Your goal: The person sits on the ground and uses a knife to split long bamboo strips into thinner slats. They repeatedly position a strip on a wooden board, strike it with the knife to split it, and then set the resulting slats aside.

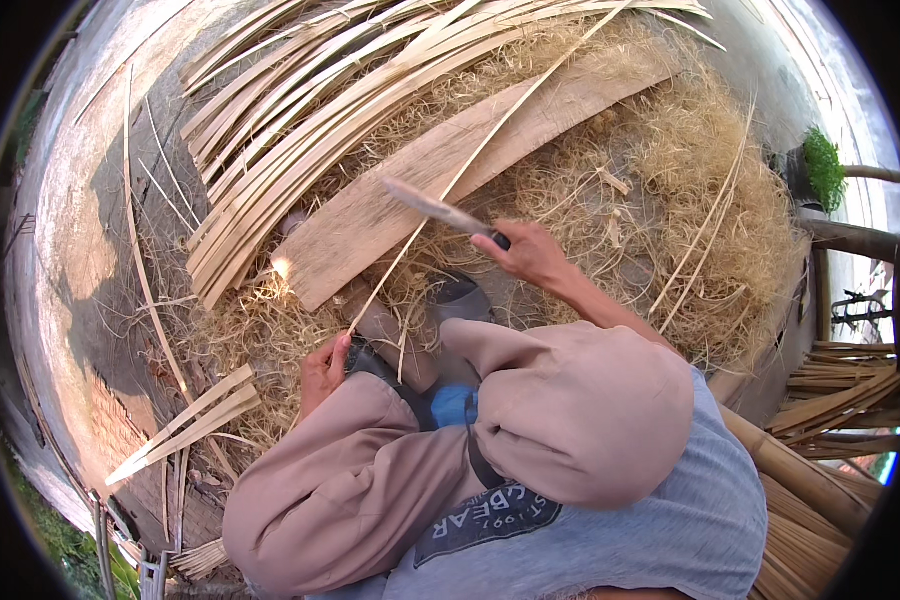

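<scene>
Grasping a black-handled, grey metal knife [435, 207] in our right hand [535, 255], we pinch a long, thin, pale wooden strip [470, 165] between our left hand's [322, 375] fingers; it slants across a flat brown wooden plank [370, 220].

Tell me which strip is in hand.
The thin strip slanting over the board: its near end is in the left hand, while the piled strips lie unheld.

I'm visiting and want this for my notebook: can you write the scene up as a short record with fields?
Left hand: gripping a long strip near its lower end
Right hand: holding a knife
Blade: crosses the strip in view; contact unclear
Behind strip: wide board
Around board: shavings, slats
Far right: green plant
</scene>
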`<state>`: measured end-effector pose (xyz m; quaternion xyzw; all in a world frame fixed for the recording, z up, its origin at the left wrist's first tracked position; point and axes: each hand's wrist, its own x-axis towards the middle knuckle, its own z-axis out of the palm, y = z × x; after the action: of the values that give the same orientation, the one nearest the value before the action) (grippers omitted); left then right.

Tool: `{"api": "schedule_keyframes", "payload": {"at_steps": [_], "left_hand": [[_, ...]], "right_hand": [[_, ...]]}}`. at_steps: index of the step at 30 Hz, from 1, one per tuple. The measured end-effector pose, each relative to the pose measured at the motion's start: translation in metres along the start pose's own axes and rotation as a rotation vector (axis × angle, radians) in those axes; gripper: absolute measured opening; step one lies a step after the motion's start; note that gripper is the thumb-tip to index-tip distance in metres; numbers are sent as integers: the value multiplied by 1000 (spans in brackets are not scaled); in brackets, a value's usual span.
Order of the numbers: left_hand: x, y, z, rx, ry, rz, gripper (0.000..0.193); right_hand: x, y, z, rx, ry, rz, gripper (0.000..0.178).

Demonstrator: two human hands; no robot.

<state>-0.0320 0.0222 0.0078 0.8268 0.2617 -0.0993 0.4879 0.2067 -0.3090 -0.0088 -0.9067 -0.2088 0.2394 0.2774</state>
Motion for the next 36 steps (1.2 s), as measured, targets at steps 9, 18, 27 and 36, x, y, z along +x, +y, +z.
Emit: {"api": "schedule_keyframes", "payload": {"at_steps": [9,18,27,36], "left_hand": [[8,14,-7,166,7,62,48],[3,-18,-1,298,88,-39,59],[15,22,3,89,-86,-108,66],[18,-8,-20,-165,-364,-411,67]], "right_hand": [[75,135,-128,-39,560,383,67],[-23,-51,56,-144,25,-396,62],[76,122,-115,-28,489,360,70],[-11,0,40,5,137,-38,63]]}}
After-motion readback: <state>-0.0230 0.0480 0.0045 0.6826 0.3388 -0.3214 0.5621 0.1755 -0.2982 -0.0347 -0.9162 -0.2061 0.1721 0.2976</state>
